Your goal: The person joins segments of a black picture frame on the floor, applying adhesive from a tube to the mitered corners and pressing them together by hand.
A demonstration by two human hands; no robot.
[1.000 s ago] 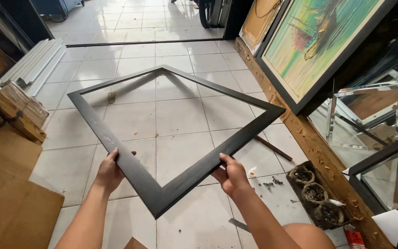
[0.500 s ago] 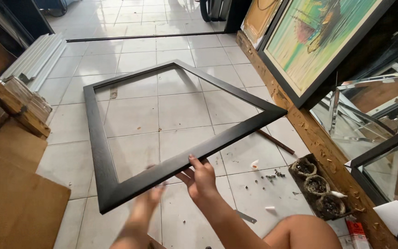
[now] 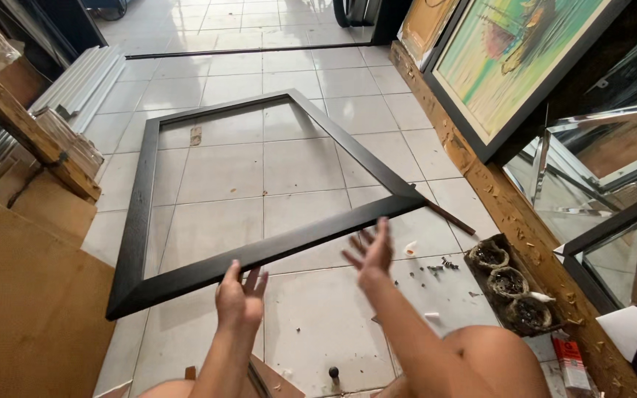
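Bare skin is showing nearest the camera: the left hand (image 3: pixel 240 301) is touching the near rail of the black frame (image 3: pixel 140 214) with fingers loosely spread, gripping nothing. Just beyond, the right hand (image 3: pixel 372 254) is hanging fully open, fingers splayed, close to that rail. The empty frame is tilting above the tiled floor (image 3: pixel 223 173). Farther right, a framed painting (image 3: pixel 514 55) is leaning.
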